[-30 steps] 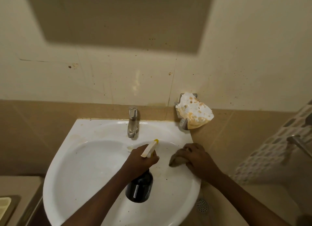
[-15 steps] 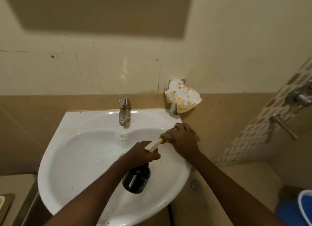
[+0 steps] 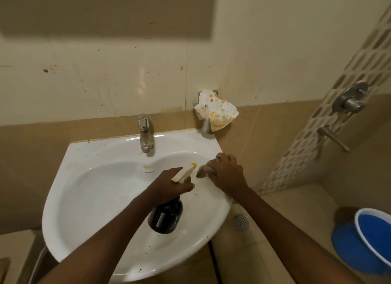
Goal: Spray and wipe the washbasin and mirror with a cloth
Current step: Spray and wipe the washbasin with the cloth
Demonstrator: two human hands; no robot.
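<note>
On the washbasin, the right hand is gripping the bunched cloth and working back along the right rim toward the rear corner, while the left hand is still holding the spray bottle over the bowl, indicating wiping is continuing.

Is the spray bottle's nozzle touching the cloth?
Apart. The head view shows white basin between the nozzle and the cloth.

A home bathroom: a white corner washbasin with a steel tap against tiled walls, shower fittings at two o'clock, a floor drain and a blue bucket at four o'clock.
</note>
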